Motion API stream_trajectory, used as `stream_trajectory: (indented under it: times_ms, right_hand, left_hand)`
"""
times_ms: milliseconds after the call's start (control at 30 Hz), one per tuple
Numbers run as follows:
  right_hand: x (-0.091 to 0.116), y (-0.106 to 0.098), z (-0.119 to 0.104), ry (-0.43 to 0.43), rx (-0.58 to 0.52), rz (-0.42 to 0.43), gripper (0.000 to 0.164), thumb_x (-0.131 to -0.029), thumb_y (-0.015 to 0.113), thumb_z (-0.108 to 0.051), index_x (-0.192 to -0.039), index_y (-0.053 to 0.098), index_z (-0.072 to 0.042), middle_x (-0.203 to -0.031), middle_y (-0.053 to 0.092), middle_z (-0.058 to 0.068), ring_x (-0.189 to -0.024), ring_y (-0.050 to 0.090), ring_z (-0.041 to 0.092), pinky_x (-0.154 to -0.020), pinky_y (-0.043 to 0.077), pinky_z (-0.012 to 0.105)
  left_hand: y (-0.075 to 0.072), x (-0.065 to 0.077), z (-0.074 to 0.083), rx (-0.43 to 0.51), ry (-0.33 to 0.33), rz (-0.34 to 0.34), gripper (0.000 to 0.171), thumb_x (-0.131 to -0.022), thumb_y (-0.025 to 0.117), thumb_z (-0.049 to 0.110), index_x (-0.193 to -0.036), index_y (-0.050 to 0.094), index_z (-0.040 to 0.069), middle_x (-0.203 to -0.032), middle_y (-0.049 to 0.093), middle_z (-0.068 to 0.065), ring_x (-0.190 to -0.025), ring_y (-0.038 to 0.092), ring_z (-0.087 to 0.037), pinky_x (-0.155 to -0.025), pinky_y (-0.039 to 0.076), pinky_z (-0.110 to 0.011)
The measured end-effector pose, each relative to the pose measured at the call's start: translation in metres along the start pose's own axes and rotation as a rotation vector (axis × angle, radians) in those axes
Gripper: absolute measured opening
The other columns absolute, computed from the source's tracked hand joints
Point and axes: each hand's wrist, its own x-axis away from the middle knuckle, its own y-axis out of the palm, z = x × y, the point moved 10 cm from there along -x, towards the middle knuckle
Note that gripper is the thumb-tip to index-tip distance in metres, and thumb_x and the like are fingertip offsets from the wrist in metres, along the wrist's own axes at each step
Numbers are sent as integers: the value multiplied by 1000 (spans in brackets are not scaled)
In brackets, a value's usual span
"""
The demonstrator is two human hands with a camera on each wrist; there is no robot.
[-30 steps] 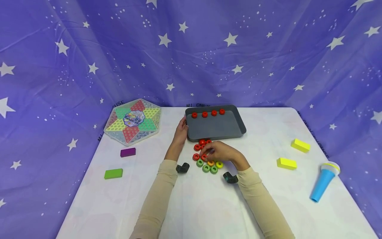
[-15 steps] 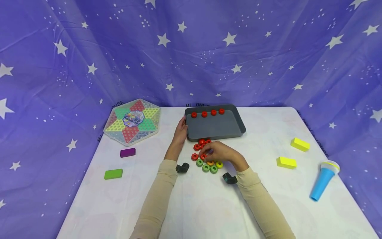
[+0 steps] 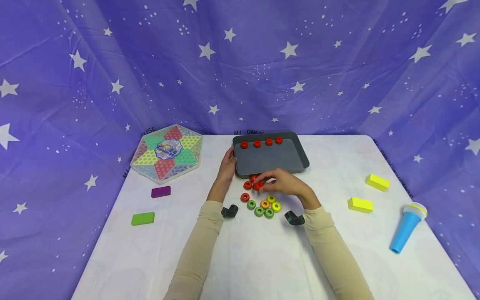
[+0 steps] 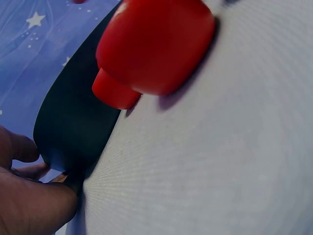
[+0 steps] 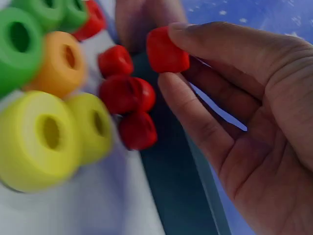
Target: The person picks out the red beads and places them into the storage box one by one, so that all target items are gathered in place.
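Note:
My right hand [image 3: 286, 183] pinches a red ring [image 5: 166, 50] between thumb and fingertip, held above the loose red rings by the tray's front edge. My left hand [image 3: 226, 166] grips the left side of a dark grey tray [image 3: 270, 160], its thumb and fingers on the wall in the left wrist view. Several red rings [image 3: 256, 143] stand in a row along the tray's back wall. Near my right hand, on the white table, lie more red rings [image 3: 245, 197], green rings [image 3: 259, 211], an orange ring [image 3: 265, 204] and two yellow rings [image 3: 276, 206].
A hexagonal Chinese checkers board [image 3: 165, 152] lies at the back left, with a purple block [image 3: 161, 191] and a green block [image 3: 143, 218] before it. To the right are two yellow blocks [image 3: 360, 205] and a blue toy microphone [image 3: 406, 229]. A starry purple curtain hangs behind.
My right hand has lifted a red ring from beside the green and orange rings and moved it toward the tray, uncovering a yellow ring. The left hand stays at the tray.

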Motion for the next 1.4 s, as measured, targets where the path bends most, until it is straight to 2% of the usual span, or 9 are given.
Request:
stream_trajectory:
  times_ms: [200, 267, 467, 567, 700, 833, 1133, 1267, 1400]
  right_hand:
    - [-5, -36, 16, 82, -109, 137, 32, -86, 74, -21, -116, 70, -12, -110, 71, 4, -103, 62, 24, -86, 49, 30]
    - [-7, -48, 23, 115, -127, 185, 35, -86, 73, -23, -118, 69, -10, -111, 70, 7, -103, 62, 25, -87, 50, 32]
    - [-18, -84, 51, 286, -117, 319, 37, -87, 72, -28, -120, 68, -13, -116, 66, 7, -104, 60, 24, -94, 47, 40]
    - [-24, -96, 67, 376, -157, 366, 36, -88, 71, -24, -121, 66, -11, -122, 63, 9, -107, 60, 26, -99, 46, 43]
    - [-30, -107, 86, 458, -243, 425, 35, -88, 70, -16, -121, 64, -5, -124, 62, 14, -106, 63, 23, -100, 47, 39]
    - [-34, -115, 102, 513, -245, 496, 34, -88, 70, -15, -119, 65, -3, -123, 61, 13, -97, 64, 18, -98, 48, 37]
    - [-51, -105, 122, 579, -256, 550, 29, -88, 67, -16, -115, 68, -4, -125, 61, 12, -101, 61, 22, -96, 46, 37]
    - [-44, -111, 126, 609, -231, 583, 28, -87, 68, -17, -112, 69, -4, -122, 63, 13, -100, 62, 23, -94, 46, 36]
    - [-36, -127, 124, 626, -205, 618, 30, -85, 72, -18, -110, 70, -4, -119, 64, 11, -93, 62, 19, -87, 48, 32]
  left_hand:
    - [0, 1, -1, 11, -10, -2, 53, -101, 35, 2, -152, 27, 10, -157, 27, -12, -145, 25, -21, -119, 19, -33]
    - [0, 1, -1, 7, -11, -2, 53, -101, 35, 3, -152, 27, 10, -157, 27, -11, -145, 25, -21, -119, 19, -33]
    - [-1, 1, 1, 11, 12, 6, 52, -100, 35, 1, -152, 28, 7, -156, 28, -15, -145, 25, -24, -119, 19, -34]
    - [-1, 0, 1, 20, 15, 3, 53, -100, 34, -1, -152, 27, 5, -156, 28, -16, -145, 25, -25, -119, 19, -35]
    - [-1, 0, -1, 15, -1, 7, 53, -101, 35, 1, -152, 28, 8, -156, 28, -14, -145, 25, -24, -119, 20, -35]
    - [-1, 2, -1, 5, 1, -1, 53, -100, 36, 1, -152, 27, 7, -156, 28, -15, -145, 25, -25, -119, 19, -36]
    - [-25, 13, -4, -3, -8, 14, 53, -101, 35, 2, -152, 26, 6, -157, 24, -16, -146, 22, -27, -119, 18, -38]
    - [-15, 15, -5, -6, -23, -1, 53, -101, 35, 2, -152, 25, 6, -158, 24, -16, -146, 21, -27, -119, 17, -39]
    - [-3, 8, -5, 6, -22, -10, 53, -101, 36, 2, -152, 27, 8, -157, 26, -15, -145, 23, -27, -119, 19, -39]
